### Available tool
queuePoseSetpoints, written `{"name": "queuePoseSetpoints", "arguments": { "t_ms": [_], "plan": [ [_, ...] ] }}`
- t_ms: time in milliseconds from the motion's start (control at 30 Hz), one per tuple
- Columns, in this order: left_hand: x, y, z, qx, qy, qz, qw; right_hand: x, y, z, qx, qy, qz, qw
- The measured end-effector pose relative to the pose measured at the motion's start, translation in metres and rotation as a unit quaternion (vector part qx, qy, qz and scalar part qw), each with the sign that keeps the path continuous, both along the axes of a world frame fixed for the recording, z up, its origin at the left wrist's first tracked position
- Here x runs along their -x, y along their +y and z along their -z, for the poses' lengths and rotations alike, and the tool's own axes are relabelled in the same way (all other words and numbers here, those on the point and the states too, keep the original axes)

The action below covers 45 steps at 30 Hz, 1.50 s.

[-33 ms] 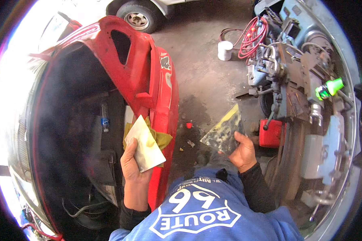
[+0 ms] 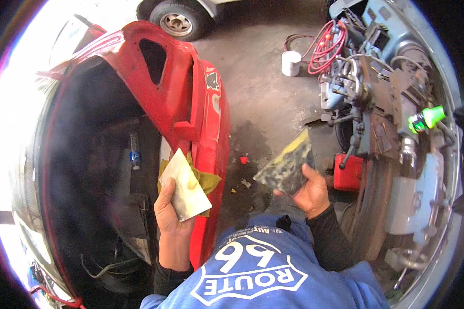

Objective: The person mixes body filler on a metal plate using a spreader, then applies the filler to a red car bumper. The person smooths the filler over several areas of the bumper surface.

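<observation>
My left hand (image 2: 167,208) is closed around one edge of a flat, pale yellow square plate (image 2: 188,201). A small dab of yellow paste (image 2: 192,184) sits on its face. Behind the plate, a crumpled olive-yellow cloth (image 2: 208,182) lies over the edge of the red car body (image 2: 211,123). In my right hand (image 2: 312,194), thumb on top, is a thin flat spreader (image 2: 288,166) with a straight edge, smeared dark and pale, yellow along one side. The two pieces are apart, and my right fingers are mostly hidden under the spreader.
The open trunk at left holds a plastic bottle (image 2: 134,152). On the right stands a machine (image 2: 368,98) with levers, a coiled red hose (image 2: 326,49) and a green-capped bottle (image 2: 427,119). A white spool-like container (image 2: 291,64) and a red container (image 2: 348,172) are on the floor side.
The spreader in my right hand has tipped slightly, looking narrower, and my right hand has shifted a little. My left hand and its plate look nearly the same.
</observation>
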<state>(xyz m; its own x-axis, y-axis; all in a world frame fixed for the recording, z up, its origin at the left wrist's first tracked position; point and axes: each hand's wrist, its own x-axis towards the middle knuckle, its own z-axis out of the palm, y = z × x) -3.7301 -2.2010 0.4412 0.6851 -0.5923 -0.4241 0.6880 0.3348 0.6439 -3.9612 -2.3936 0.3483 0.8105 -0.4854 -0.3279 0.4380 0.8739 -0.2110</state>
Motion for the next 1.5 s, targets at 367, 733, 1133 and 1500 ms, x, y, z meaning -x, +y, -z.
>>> {"name": "queuePoseSetpoints", "arguments": {
  "t_ms": [367,733,1133,1500],
  "plan": [
    [-0.019,-0.156,0.001,-0.073,-0.021,-0.057,0.996,-0.071,-0.197,-0.03,0.15,-0.021,-0.079,0.985],
    [-0.039,-0.217,0.007,-0.164,-0.084,-0.071,0.98,-0.121,-0.25,-0.099,0.886,0.014,-0.033,0.462],
    [-0.048,-0.22,0.017,-0.207,-0.12,-0.02,0.971,-0.159,-0.205,-0.107,0.955,0.027,-0.02,0.294],
    [-0.096,-0.252,-0.012,-0.309,-0.281,-0.145,0.897,-0.189,-0.257,-0.04,0.911,0.002,-0.112,0.396]
  ]
}}
